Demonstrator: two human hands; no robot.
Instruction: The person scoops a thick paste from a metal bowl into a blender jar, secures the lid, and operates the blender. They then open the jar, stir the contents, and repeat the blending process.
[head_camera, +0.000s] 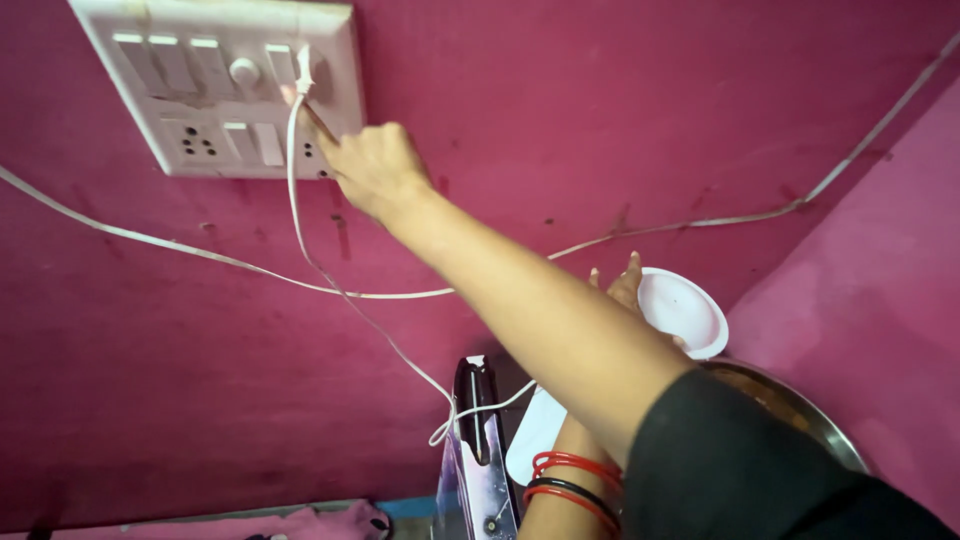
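1. Right hand (375, 165) is raised to the white switch board (225, 85) on the pink wall (150, 350); its fingers pinch the plug (303, 72) of the white cord (300, 240) at a socket.
2. Cord hangs down to the dark appliance (478, 440) below.
3. Left hand (625, 290), with red and black bangles (572, 485) on the wrist, grasps a white lid (685, 310) above a steel bowl (800, 415).

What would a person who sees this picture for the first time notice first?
First comes the right hand, stretched up to the white switchboard at the top left of the bright pink wall, its finger at the white plug. From the plug a white cord hangs down to a dark appliance at the bottom centre. Lower right, the left hand holds a white lid above a steel pot.
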